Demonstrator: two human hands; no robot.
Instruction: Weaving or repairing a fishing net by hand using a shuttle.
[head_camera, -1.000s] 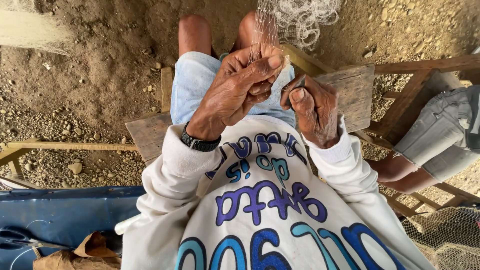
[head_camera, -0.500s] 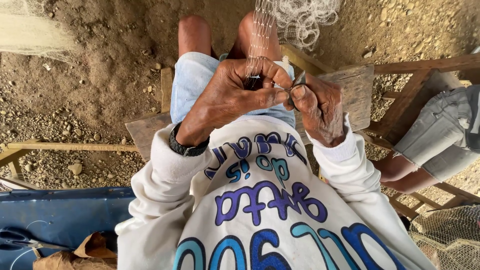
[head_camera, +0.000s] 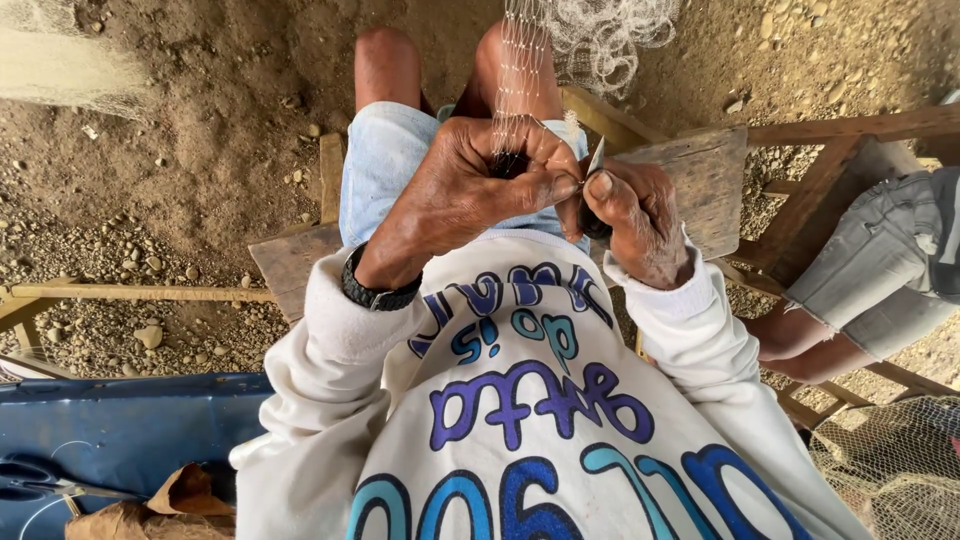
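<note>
Pinching net (head_camera: 520, 70), left hand (head_camera: 470, 185); right hand (head_camera: 635, 220) holding blade (head_camera: 595, 158).

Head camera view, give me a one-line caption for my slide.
Seated on a wooden bench, left hand pinches fine white netting while right hand works a thin tool.

Soft even daylight, faint shadows, sharp focus, slight wide-angle edge stretch

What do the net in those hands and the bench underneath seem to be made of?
The net looks like thin pale synthetic line, maybe nylon: its fine, slightly shiny strands let the knee show through. The bench seems to be bare, unpainted wood, grey-brown and weathered, with visible grain. The left hand pinches the mesh; the right hand holds a small pale tool, material unclear.
</note>
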